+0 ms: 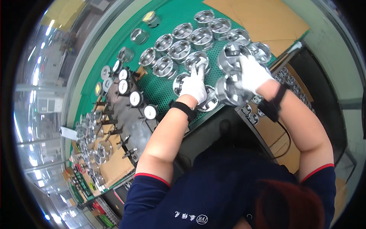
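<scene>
My left hand (193, 87), in a white glove, reaches over the metal pistons near the mat's front edge. Its fingers are stretched out, the tips at the rim of an upright piston (197, 58). Under and beside that hand sit a piston (178, 84) and another piston (211, 102), both partly covered. My right hand (253, 75), also gloved, is closed at the side of a large shiny piston (230, 58). A second large piston (230, 91) is just below, against the same hand. The fingers on the far side are hidden, so I cannot tell whether both are held.
Several pistons (180, 50) stand in rows on the green mat (160, 91). Leftward are dial gauges (135, 99) on a dark plate, then more pistons (102, 150) on cardboard. A cardboard sheet (263, 19) lies at the back right. Below the bench edge, a box (274, 131) holds smaller metal parts.
</scene>
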The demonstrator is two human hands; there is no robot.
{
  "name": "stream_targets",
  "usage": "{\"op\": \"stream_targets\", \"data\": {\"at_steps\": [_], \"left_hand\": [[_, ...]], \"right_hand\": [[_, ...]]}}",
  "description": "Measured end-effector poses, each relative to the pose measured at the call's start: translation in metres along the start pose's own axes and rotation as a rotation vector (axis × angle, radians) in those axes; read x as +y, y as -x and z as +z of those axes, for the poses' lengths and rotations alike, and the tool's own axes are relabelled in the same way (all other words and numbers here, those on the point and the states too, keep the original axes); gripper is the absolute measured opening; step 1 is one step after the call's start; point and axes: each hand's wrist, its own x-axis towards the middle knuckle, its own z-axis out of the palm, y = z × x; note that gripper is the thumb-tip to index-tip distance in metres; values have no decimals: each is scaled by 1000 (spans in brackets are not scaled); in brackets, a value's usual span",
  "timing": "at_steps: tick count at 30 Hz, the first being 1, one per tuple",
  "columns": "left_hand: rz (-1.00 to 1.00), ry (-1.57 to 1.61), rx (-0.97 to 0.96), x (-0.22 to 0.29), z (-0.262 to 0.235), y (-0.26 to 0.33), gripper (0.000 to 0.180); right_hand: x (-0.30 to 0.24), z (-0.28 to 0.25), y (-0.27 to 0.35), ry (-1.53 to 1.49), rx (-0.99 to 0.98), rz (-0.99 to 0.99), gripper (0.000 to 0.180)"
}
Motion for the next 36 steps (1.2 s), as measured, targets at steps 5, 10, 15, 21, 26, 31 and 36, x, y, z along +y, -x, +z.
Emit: {"op": "stream_targets", "data": {"at_steps": [5,10,15,21,26,31,36], "left_hand": [[-286,110,-145,35,-6,-46,117],[-314,134,-109,12,17,-77,84],[-308,2,-127,71,-11,-39,67],[-127,-13,-80,203,-19,36,72],[253,-35,-351,368,25,69,66],[641,9,-513,520,148,56,54],[789,-390,-494,605,315,16,57]], "right_hand": [[70,-20,130,-125,208,20,62],[162,-6,287,-81,252,401,66],[270,37,450,-80,251,929,67],[399,103,621,-59,255,1141,63],[461,140,676,-123,69,1231,67],[498,156,670,-203,-36,1218,73],[553,222,613,-305,-20,1202,73]]}}
